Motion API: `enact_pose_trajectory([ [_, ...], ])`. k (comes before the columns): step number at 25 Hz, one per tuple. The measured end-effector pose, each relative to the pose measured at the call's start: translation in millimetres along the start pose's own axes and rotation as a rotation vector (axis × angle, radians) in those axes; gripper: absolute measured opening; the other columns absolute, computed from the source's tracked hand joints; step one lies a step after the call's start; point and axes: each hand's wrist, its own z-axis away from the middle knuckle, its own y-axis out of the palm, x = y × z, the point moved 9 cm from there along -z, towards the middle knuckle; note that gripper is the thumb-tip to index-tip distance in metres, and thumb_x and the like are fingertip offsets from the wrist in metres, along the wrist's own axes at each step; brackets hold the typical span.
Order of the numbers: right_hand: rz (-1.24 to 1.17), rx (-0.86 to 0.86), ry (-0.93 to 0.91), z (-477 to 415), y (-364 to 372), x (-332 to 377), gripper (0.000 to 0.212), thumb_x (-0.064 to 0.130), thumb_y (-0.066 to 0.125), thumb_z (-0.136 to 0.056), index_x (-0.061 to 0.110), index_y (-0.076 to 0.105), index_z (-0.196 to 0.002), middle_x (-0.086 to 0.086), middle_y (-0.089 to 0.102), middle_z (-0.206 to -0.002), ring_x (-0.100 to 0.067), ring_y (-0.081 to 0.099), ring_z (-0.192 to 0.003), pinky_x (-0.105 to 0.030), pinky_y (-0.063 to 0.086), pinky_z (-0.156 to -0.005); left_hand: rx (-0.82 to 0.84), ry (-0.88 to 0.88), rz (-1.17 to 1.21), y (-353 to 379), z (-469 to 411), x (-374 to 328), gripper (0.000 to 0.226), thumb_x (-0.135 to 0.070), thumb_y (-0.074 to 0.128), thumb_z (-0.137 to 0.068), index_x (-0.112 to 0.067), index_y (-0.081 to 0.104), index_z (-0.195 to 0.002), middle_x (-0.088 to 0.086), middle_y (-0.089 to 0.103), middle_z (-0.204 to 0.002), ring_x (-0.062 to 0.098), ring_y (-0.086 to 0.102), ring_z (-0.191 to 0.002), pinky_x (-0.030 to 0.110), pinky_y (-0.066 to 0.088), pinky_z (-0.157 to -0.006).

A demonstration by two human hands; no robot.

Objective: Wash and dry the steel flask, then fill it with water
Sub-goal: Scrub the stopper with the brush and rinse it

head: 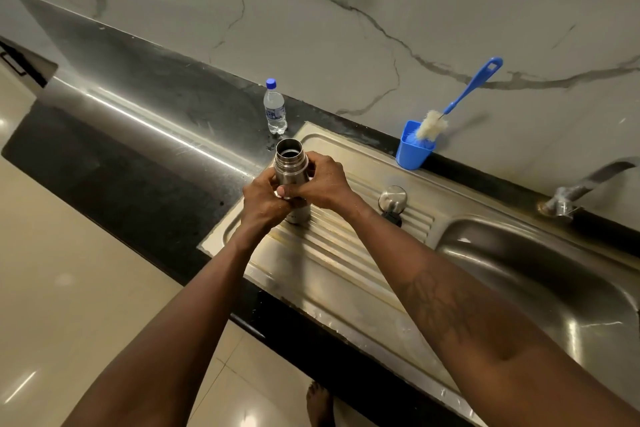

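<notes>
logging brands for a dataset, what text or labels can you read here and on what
No text is readable.
Label on the water bottle: blue print, too small and blurred to read.
Low on the steel flask: a dark mark, too small to read.

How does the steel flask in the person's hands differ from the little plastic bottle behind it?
The steel flask is opaque, shiny metal; the plastic water bottle is clear with a printed label. The flask's mouth is open, while the bottle wears its blue cap. The left hand and right hand hold the flask at the drainboard; the bottle stands untouched on the black counter. Both are upright.
</notes>
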Motion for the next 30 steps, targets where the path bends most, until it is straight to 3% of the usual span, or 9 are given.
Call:
enact_pose_trajectory([
  [3,-0.006,0.032,0.020,2,-1,-3,0.078,0.042,0.098,-0.061,0.022,0.064,-0.128,0.001,0.072,-0.122,-0.013,0.066,-0.106,-0.022,0.054,-0.086,-0.093,-0.003,-0.058,-7,10,0,0.086,-0.038,0.099,-0.064,-0.019,0.058,-0.137,0.001,0.071,-0.122,0.011,0.065,-0.106,0.034,0.057,-0.092],
  [6,-0.065,0.029,0.061,13,-12,-11,0.098,0.047,0.097,-0.061,0.019,0.054,-0.144,-0.008,0.064,-0.138,-0.022,0.062,-0.123,-0.030,0.052,-0.095,-0.342,0.034,-0.167,-21,34,-11,0.083,-0.052,0.093,-0.072,-0.016,0.056,-0.137,0.012,0.069,-0.125,0.024,0.065,-0.109,0.036,0.055,-0.088],
  [9,-0.131,-0.043,0.072,34,-36,-22,0.088,0.052,0.092,-0.068,0.017,0.057,-0.141,-0.009,0.066,-0.135,-0.020,0.064,-0.121,-0.029,0.055,-0.095,-0.530,0.173,-0.157,-14,65,-47,0.059,-0.044,0.086,-0.085,-0.012,0.063,-0.129,0.011,0.068,-0.127,0.025,0.063,-0.109,0.045,0.057,-0.087],
  [13,-0.203,-0.154,0.106,64,-81,-54,0.063,0.055,0.081,-0.082,0.017,0.066,-0.128,-0.005,0.074,-0.120,-0.014,0.070,-0.107,-0.035,0.060,-0.094,-0.551,0.225,-0.143,28,81,-90,0.050,-0.038,0.086,-0.082,-0.009,0.068,-0.118,0.014,0.065,-0.127,0.027,0.057,-0.117,0.036,0.046,-0.099],
  [16,-0.205,-0.045,0.197,72,-85,-87,0.081,0.064,0.076,-0.081,0.026,0.050,-0.148,-0.008,0.062,-0.141,-0.021,0.059,-0.128,-0.041,0.054,-0.102,-0.566,0.164,-0.106,49,81,-95,0.041,-0.030,0.087,-0.081,-0.014,0.068,-0.114,0.011,0.062,-0.122,0.026,0.058,-0.117,0.034,0.044,-0.099],
  [19,-0.137,0.105,0.179,49,-69,-73,0.089,0.067,0.076,-0.079,0.023,0.047,-0.151,-0.009,0.055,-0.148,-0.022,0.055,-0.132,-0.045,0.051,-0.106,-0.645,0.063,0.015,47,87,-86,0.032,-0.018,0.087,-0.080,-0.011,0.069,-0.106,0.007,0.063,-0.108,0.012,0.060,-0.092,0.027,0.054,-0.078],
  [21,-0.189,0.071,0.132,35,-70,-49,0.073,0.058,0.080,-0.081,0.019,0.060,-0.139,-0.007,0.067,-0.134,-0.018,0.064,-0.118,-0.041,0.056,-0.100,-0.523,0.047,0.051,62,82,-83,0.036,-0.019,0.087,-0.081,-0.011,0.068,-0.111,0.003,0.067,-0.105,0.008,0.062,-0.084,0.027,0.057,-0.072],
  [26,-0.144,-0.057,0.139,47,-92,-72,0.049,0.037,0.086,-0.082,0.016,0.071,-0.124,-0.003,0.075,-0.115,-0.011,0.070,-0.105,-0.030,0.058,-0.094,-0.158,-0.031,0.048,130,64,-72,0.059,-0.028,0.089,-0.076,-0.019,0.061,-0.127,-0.007,0.068,-0.114,0.010,0.065,-0.100,0.031,0.059,-0.081],
  [30,-0.136,-0.354,0.222,66,-146,-114,0.027,0.021,0.085,-0.084,0.014,0.075,-0.108,0.004,0.075,-0.095,-0.004,0.070,-0.087,-0.026,0.059,-0.085,0.080,-0.014,-0.033,171,47,-71,0.077,-0.043,0.090,-0.075,-0.015,0.058,-0.139,0.003,0.067,-0.132,0.012,0.065,-0.106,0.032,0.060,-0.084],
])
